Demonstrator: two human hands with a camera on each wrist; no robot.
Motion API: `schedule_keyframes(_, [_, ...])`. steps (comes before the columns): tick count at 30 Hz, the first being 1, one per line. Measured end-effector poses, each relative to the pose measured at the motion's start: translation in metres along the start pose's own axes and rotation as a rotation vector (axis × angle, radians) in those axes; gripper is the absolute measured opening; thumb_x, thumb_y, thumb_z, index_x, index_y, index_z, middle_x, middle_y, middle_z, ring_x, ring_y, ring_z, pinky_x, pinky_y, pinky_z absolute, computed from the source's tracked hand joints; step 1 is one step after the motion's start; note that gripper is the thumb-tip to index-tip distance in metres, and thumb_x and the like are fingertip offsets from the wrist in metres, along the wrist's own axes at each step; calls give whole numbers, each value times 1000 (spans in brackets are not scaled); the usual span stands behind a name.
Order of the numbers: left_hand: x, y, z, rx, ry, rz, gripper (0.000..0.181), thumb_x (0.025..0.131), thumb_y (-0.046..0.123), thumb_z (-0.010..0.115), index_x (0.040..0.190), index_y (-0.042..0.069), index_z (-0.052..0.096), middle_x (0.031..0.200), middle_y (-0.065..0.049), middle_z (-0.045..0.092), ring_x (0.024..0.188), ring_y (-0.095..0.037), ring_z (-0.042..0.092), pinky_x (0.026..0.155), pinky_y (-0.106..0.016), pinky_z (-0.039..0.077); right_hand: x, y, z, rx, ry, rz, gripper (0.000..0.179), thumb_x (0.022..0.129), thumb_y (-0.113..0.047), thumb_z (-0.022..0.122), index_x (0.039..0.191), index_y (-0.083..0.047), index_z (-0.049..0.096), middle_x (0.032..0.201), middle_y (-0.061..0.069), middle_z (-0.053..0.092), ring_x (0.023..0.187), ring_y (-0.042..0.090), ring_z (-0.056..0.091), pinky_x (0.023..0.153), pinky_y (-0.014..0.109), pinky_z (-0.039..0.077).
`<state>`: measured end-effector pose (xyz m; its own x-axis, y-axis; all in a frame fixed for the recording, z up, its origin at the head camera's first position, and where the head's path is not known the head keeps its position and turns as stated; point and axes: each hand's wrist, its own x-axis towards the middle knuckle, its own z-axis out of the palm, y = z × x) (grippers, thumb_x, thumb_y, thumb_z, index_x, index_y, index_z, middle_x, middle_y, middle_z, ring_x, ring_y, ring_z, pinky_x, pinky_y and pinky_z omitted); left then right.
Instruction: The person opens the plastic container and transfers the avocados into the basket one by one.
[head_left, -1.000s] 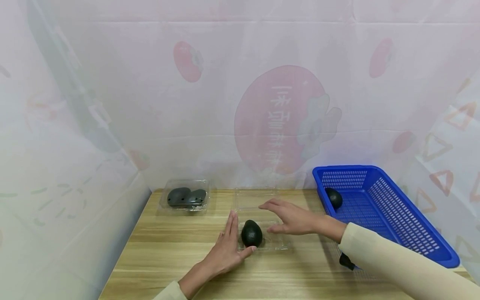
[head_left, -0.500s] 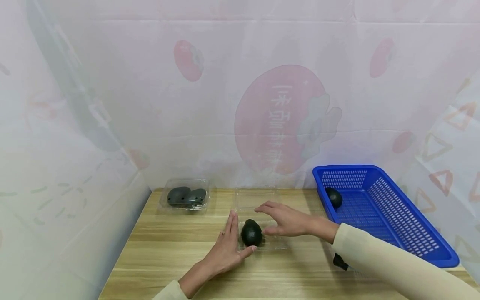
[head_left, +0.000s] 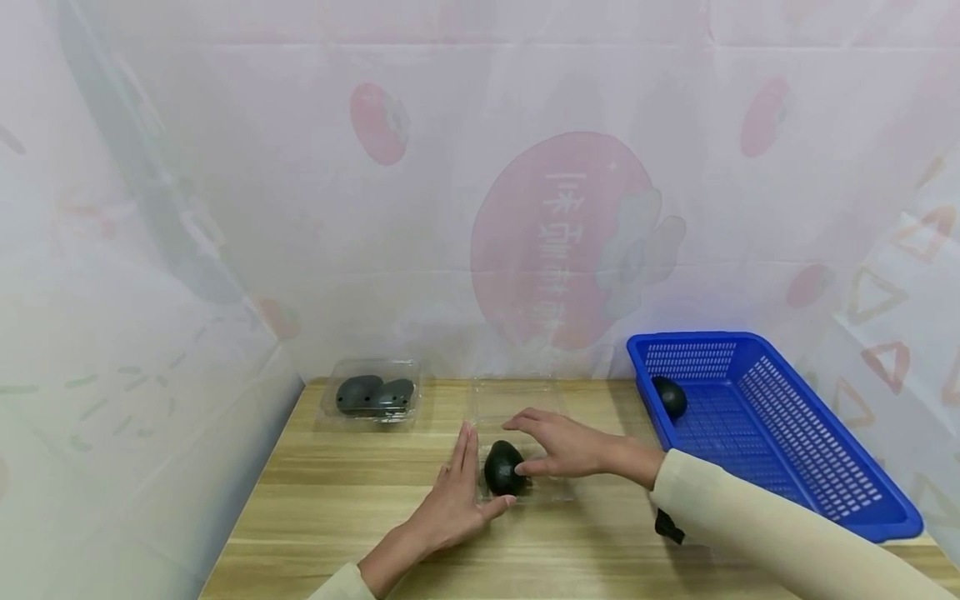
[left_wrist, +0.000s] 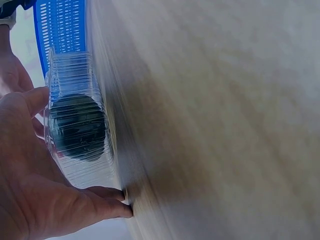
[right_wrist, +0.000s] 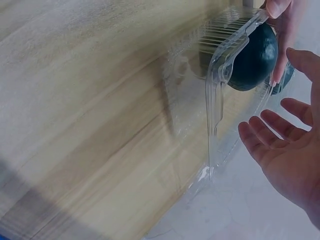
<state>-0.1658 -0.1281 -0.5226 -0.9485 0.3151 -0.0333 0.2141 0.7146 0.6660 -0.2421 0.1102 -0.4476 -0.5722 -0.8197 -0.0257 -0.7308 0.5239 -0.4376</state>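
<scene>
A dark green avocado (head_left: pixel 502 468) sits in the left end of a clear plastic clamshell box (head_left: pixel 551 490), whose lid (head_left: pixel 517 396) is folded back toward the wall. My left hand (head_left: pixel 453 504) lies along the box's left side with straight fingers, its thumb at the near rim. In the left wrist view, the thumb (left_wrist: pixel 37 99) touches the rim and the fingertips reach the table. My right hand (head_left: pixel 566 446) hovers over the box's right part, palm toward the avocado. Its fingers (right_wrist: pixel 272 130) are spread and relaxed, holding nothing.
A closed clear box (head_left: pixel 370 412) with two avocados (head_left: pixel 358 393) stands at the back left. On the right, a blue plastic basket (head_left: pixel 813 433) holds another avocado (head_left: pixel 670 397). A black object (head_left: pixel 669 527) shows below the right sleeve. Printed cloth walls (head_left: pixel 420 250) border the wooden table (head_left: pixel 360 517).
My right hand has moved left, its thumb now overlapping the avocado's right side in the head view. The left hand and the box have stayed in place.
</scene>
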Motion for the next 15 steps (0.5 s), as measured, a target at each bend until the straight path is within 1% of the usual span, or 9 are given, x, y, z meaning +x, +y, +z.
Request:
schedule_keyframes(4, [-1, 1, -1, -6, -2, -1, 117, 98, 65, 66, 170, 5, -4, 177, -14, -15, 151, -52, 34, 118, -76, 23, 4, -2, 2, -1, -12, 5, 63, 103, -35, 72, 154, -5, 51, 153, 13, 54, 139, 30, 56, 112, 50, 49])
schedule_keyframes(11, [-3, 3, -1, 3, 8, 16, 118, 97, 63, 67, 169, 2, -4, 176, -12, -19, 151, -52, 34, 117, -78, 23, 11, -2, 10, 1, -23, 12, 65, 102, -36, 73, 153, -1, 52, 152, 16, 55, 137, 32, 57, 111, 51, 49])
schedule_keyframes(15, [-2, 3, -1, 10, 11, 21, 118, 97, 63, 68, 169, 2, -3, 177, -14, -16, 151, -51, 34, 117, -77, 24, 14, -2, 14, -6, -29, 18, 65, 102, -37, 73, 153, -2, 53, 151, 15, 56, 137, 31, 57, 111, 49, 49])
